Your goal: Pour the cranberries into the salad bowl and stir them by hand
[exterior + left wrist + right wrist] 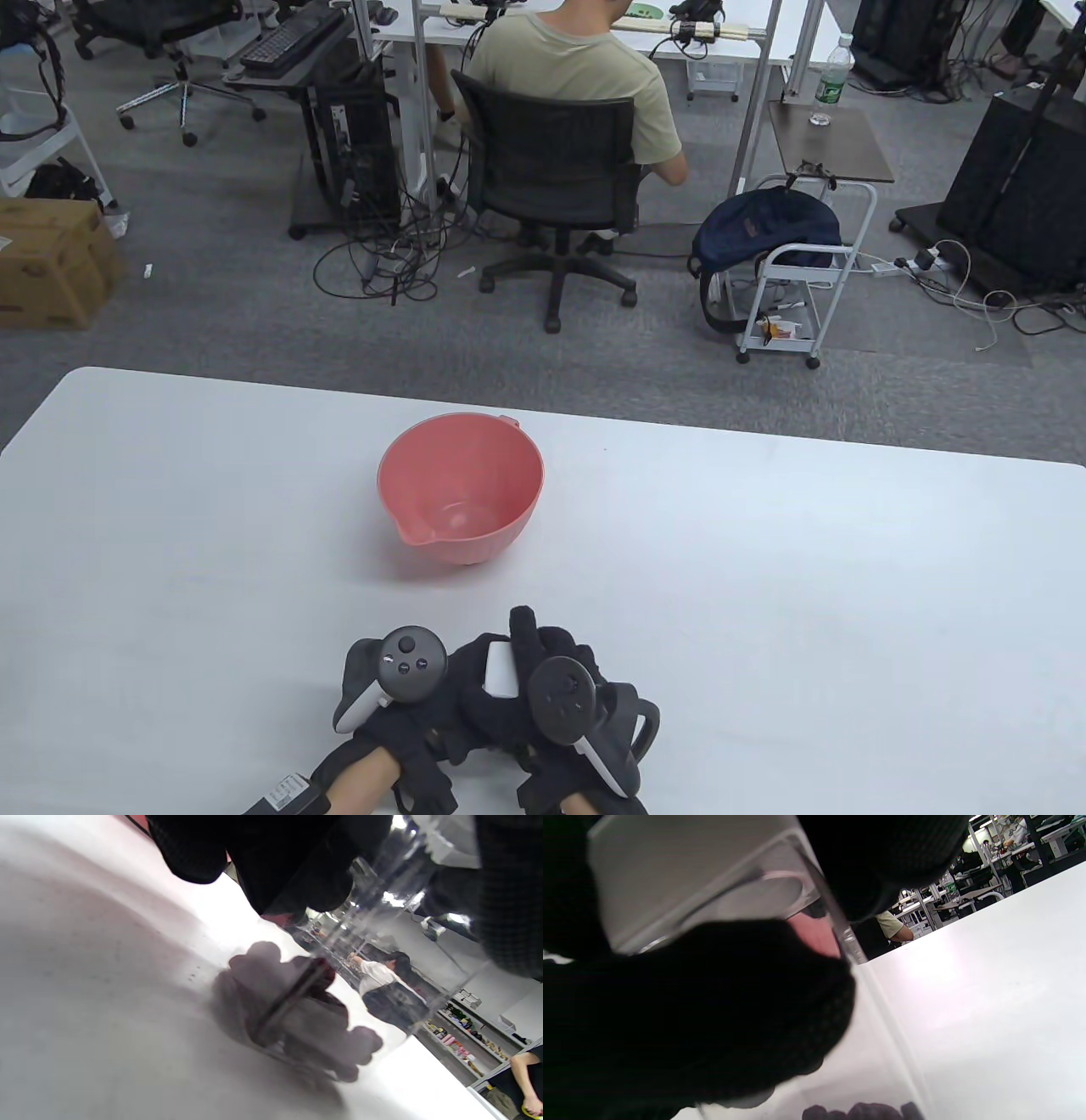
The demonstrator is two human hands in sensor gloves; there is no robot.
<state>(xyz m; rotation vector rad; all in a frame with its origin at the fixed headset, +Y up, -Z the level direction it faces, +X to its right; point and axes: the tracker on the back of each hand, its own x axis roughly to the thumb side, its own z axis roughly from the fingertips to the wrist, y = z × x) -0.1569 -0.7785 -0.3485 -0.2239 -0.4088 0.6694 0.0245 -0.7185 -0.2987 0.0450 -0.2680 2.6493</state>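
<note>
A pink salad bowl [461, 488] with a spout stands mid-table; its inside looks bare. Near the front edge both gloved hands hold a clear container with a white lid [499, 671] between them. My left hand [441, 717] grips it from the left, and my right hand [543, 654] wraps it from the right, one finger pointing up. In the left wrist view, dark red cranberries [297, 1014] lie at the container's bottom just above the table, under the gloved fingers [275, 861]. The right wrist view shows black fingers [712, 1005] curled round the container's wall [683, 866], a few cranberries [857, 1111] and the bowl [816, 933] behind.
The white table [806, 594] stretches wide to the left and right of the hands and bowl. Beyond its far edge a person [577, 76] sits on an office chair, with desks, cables and a small cart [797, 280] on the grey carpet.
</note>
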